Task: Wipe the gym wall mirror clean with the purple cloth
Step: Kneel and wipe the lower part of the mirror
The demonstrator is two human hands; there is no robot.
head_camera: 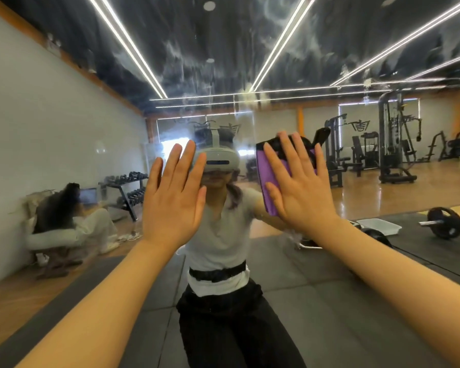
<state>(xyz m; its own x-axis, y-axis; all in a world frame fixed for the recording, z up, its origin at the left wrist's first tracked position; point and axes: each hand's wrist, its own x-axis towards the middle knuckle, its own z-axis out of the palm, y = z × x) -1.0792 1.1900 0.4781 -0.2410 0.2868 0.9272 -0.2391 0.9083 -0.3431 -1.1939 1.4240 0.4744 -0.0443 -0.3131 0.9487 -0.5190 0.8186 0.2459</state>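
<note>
The gym wall mirror fills the whole view, with white smears and streaks across its upper half. My right hand lies flat with straight, spread fingers and presses the purple cloth against the glass at about head height. The cloth has a dark edge along its top and shows mostly to the left of my palm. My left hand is flat on the glass too, fingers straight and spread, a little left of centre, with nothing under it.
The mirror reflects me in a white top, a person seated at the left wall, a dumbbell rack, weight machines, a barbell and a white tray on dark floor mats.
</note>
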